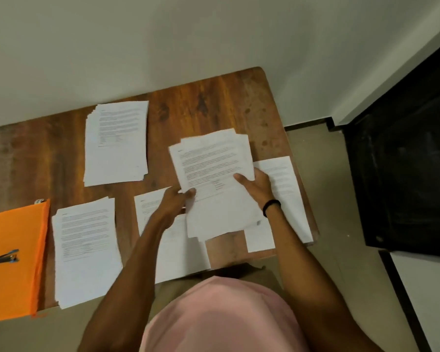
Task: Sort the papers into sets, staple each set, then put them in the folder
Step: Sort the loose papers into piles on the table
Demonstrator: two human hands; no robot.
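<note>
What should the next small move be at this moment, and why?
Probably slide the top sheet off the held stack with the left hand and lay it on a matching pile. Both it and the right hand hold this loosely fanned stack, several piles lie on the table, and the stapler sits on the orange folder, so sorting looks unfinished. Which pile cannot be read.
</note>
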